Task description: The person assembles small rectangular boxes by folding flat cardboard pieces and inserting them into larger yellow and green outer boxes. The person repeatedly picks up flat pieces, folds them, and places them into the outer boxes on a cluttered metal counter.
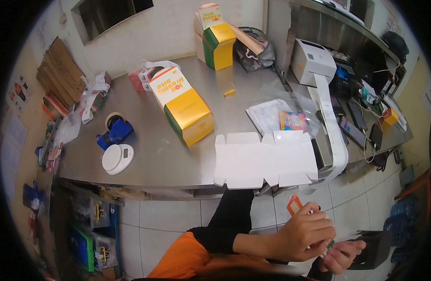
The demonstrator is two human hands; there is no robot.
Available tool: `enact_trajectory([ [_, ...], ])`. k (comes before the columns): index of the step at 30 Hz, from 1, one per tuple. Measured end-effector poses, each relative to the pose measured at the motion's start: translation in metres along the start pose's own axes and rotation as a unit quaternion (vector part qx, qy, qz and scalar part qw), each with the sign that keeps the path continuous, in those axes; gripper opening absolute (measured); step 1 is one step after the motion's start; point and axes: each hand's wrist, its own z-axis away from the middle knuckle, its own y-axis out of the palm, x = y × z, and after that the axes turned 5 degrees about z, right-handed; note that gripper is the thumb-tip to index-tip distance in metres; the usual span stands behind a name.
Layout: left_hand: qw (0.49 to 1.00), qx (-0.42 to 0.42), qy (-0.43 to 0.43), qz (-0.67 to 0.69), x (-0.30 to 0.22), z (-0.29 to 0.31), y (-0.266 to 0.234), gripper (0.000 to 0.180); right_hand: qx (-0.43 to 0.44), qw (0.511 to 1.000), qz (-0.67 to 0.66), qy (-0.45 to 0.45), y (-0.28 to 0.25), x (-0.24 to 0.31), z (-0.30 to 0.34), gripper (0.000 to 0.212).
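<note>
Left hand (305,232): grip closed on orange-and-white card (294,204), lower right of frame. Right hand (341,256): curled below left, grip state unclear. Hazard: slack hold could drop card to floor tiles (164,213). Beyond: flat white carton (264,159), worktop (161,161).

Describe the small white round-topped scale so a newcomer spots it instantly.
On the grey metal table, go to the near left part. The scale sits in front of a blue tape dispenser, set apart by its white body and small display.

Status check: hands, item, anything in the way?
Left hand gripping orange card. Right hand alongside, grip unclear. Flat white carton on table, apart from both.
</note>
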Motion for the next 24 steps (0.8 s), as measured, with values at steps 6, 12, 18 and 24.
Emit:
enact_trajectory([
  [6, 0.992, 0.011, -0.114, 0.052, 0.028, 0.048, 0.021, 0.012, 0.142, 0.952, 0.0, 0.272, -0.002, 0.05, 0.026, 0.014],
  [12, 0.98, 0.002, -0.195, 0.041, 0.045, 0.069, 0.022, 0.02, 0.106, 0.944, -0.051, 0.309, 0.026, 0.062, 0.035, 0.018],
  [18, 0.979, -0.005, -0.206, 0.0, 0.06, 0.081, 0.014, 0.024, 0.134, 0.9, -0.143, 0.389, 0.04, 0.067, 0.042, 0.022],
  [24, 0.972, 0.039, -0.228, -0.028, 0.071, 0.094, 0.011, 0.018, 0.159, 0.888, -0.143, 0.408, 0.046, 0.074, 0.039, 0.026],
])
